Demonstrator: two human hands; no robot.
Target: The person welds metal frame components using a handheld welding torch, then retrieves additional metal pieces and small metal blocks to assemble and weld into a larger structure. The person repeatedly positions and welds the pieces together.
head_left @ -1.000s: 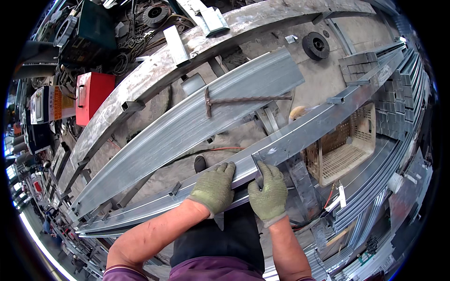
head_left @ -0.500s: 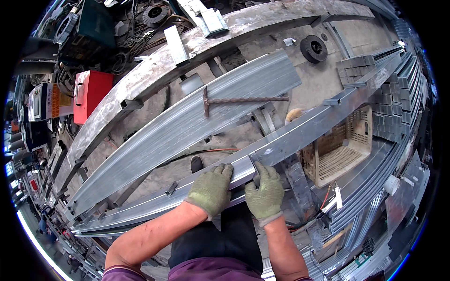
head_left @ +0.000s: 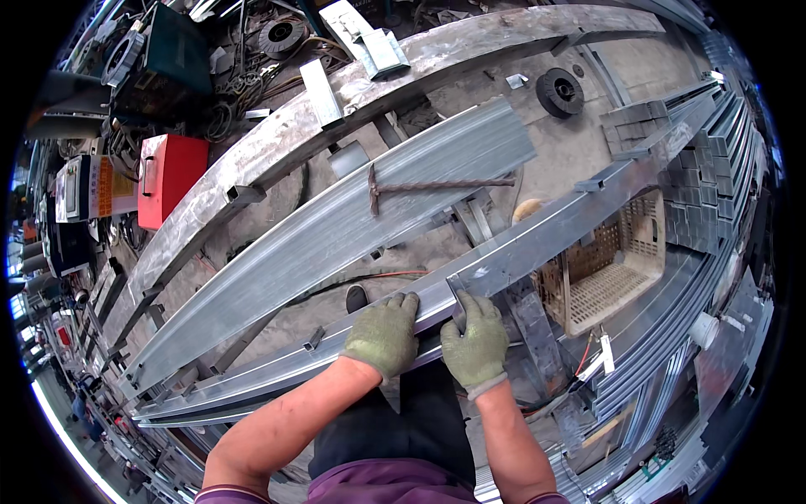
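Both my hands wear green gloves and work at a long galvanized steel profile (head_left: 434, 308) that lies across the front of me. My left hand (head_left: 382, 334) is closed over its near side, fingers together on top and thumb hidden. Close by on the right, my right hand (head_left: 476, 343) grips a small, thin metal piece (head_left: 455, 287) set crosswise against the profile; its exact kind I cannot tell. To the right of that piece runs a wider flat metal stretch (head_left: 537, 241). A hammer (head_left: 437, 184) with a twisted metal handle rests on a broad steel channel (head_left: 336, 227) beyond.
A plastic crate (head_left: 617, 290) stands at the right, beside stacked metal profiles (head_left: 701, 193). Farther off are a long steel beam (head_left: 277, 143), a black spool (head_left: 560, 92) and a red box (head_left: 172, 178). A small bracket (head_left: 314, 338) sits on the profile left of my hands.
The whole view has shifted slightly. Both hands keep their places on the profile and the small metal piece, with barely any visible movement.
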